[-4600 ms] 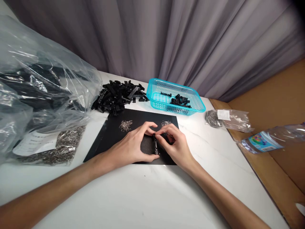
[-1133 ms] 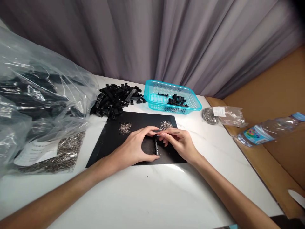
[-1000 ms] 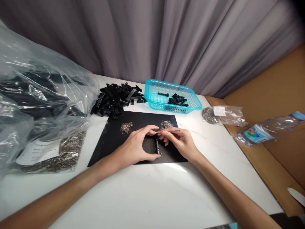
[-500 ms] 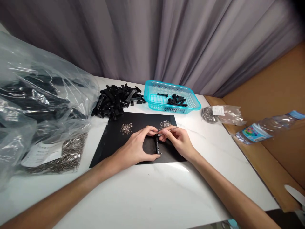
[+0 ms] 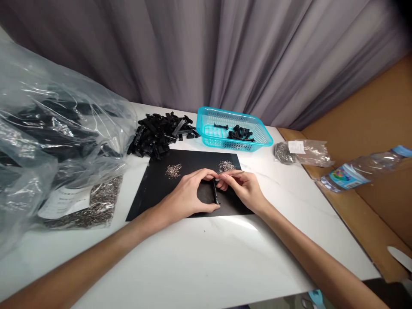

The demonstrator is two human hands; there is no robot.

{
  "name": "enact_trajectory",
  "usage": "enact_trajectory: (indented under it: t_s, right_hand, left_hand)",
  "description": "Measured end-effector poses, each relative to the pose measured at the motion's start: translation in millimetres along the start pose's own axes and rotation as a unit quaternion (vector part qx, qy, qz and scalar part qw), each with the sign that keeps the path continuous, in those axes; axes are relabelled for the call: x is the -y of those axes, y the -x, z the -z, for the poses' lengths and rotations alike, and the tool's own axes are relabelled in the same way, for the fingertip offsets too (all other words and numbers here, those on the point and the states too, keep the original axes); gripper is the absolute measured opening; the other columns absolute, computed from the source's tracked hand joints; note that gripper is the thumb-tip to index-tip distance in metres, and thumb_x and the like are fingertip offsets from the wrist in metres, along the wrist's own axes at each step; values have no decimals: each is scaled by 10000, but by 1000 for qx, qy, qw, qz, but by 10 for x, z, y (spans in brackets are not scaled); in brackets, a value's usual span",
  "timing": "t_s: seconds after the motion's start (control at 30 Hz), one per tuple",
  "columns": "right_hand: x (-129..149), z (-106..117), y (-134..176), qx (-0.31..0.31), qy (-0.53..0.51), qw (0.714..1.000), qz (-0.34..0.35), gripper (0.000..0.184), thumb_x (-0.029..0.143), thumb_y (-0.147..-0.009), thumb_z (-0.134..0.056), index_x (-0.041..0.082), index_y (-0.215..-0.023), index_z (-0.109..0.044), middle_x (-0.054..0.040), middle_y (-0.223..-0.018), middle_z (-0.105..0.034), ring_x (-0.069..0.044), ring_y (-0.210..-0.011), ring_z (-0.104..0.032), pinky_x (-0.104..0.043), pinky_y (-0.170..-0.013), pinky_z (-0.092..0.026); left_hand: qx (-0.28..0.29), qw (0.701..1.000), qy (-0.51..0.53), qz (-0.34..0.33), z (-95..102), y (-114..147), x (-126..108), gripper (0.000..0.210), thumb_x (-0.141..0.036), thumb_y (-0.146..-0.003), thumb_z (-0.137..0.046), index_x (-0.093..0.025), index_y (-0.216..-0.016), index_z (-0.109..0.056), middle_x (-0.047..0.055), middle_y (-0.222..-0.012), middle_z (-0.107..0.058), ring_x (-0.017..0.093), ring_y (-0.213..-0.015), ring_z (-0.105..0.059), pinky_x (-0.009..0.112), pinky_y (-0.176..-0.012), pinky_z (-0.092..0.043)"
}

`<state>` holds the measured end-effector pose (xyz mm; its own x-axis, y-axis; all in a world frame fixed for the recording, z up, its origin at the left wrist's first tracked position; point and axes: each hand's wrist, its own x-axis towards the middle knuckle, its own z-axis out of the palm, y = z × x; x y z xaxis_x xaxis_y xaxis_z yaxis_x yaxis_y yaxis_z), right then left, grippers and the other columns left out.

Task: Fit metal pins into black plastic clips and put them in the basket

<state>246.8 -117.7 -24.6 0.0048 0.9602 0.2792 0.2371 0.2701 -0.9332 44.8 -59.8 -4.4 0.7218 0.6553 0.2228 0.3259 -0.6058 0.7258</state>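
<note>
Since 0.5 s ago, thin metallic tool [image 5: 238,173] is lying flatter across R hand [image 5: 247,189], and view is shifting slightly; black part [image 5: 216,193] is showing less shine. Otherwise hand pos. is matching approx.

Hand state: L hand [image 5: 183,190] is spanning black part end to end, thumb pressing near end, fingers bracing far end. R hand is pinching thin metallic tool at far end; fingertips of both hands are meeting there. Black part is standing over black mat [image 5: 151,189], lengthwise to viewer, between hands.

Progress (judged): current pc is looking mid-work, w/ both hands engaging it. Blue basket [image 5: 207,140] is holding a small group of black pcs [image 5: 240,133]; whether these are complete, cannot tell. Heap of black parts [image 5: 161,135], much larger, is lying beside basket, presumably remaining.

Surroundings: L wire pile [image 5: 174,171] and R wire pile [image 5: 225,166] are resting on mat. Large plastic bag [image 5: 64,111] and labelled bag of metal pcs [image 5: 104,199] are crowding L side; small bag [image 5: 285,153] and bottle [image 5: 344,176] are lying far R, well apart from hands.

Obstruction: fingers are hiding tool tip and part's far end; R hand is sitting close in front of R wire pile.
</note>
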Motion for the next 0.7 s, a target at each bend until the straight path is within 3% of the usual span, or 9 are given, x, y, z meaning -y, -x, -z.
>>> enact_trajectory:
  t_s: [0.13, 0.3, 0.43, 0.53, 0.7]
  right_hand:
    - [23, -5, -3, -1, 8, 1000, 3, 358, 489, -1001, -615, 188, -891, -776, -55, -832, -731, -169, -712, -675, -316, -694, -580]
    - [107, 92, 13, -129, 166, 970, 122, 427, 349, -1111, -373, 214, -843, -676, -59, -906, -614, -200, -921, -605, -395, -924, -513]
    - [47, 141, 23, -34, 266, 948, 172, 295, 261, -1104, -367, 214, -1111, -658, -88, -1081, -508, -199, -973, -579, -390, -923, -539]
    - [-42, 129, 40, 42, 328, 926, 184, 339, 251, -1106, -348, 224, -1357, -576, -96, -1122, -473, -180, -890, -546, -370, -851, -574]
    - [-42, 130, 82, 94, 457, 867, 176, 362, 304, -1103, -393, 191, -1395, -575, -132, -1120, -552, -202, -825, -574, -335, -681, -545]
  left_hand:
    - [3, 1000, 2, -7, 3, 27, 46, 592, -325, -669, -897, -241, -1177, -604, 37, -1179, -707, 265, -1132, -675, 415, -1015, -560]
    - [-9, 998, -43, -42, 107, 69, 72, 561, -322, -782, -825, -257, -1270, -558, 49, -1289, -661, 262, -1212, -648, 416, -1081, -535]
    - [-63, 994, -63, -61, 206, 47, 82, 649, -306, -787, -826, -267, -1347, -499, 54, -1351, -629, 258, -1261, -629, 424, -1133, -507]
    - [-73, 994, -58, -56, 221, 31, 114, 742, -307, -768, -835, -273, -1397, -442, 64, -1374, -622, 268, -1285, -624, 450, -1148, -501]
    - [-63, 996, -52, -42, 187, 40, 159, 750, -304, -770, -834, -279, -1401, -428, 63, -1377, -622, 261, -1293, -625, 441, -1146, -509]
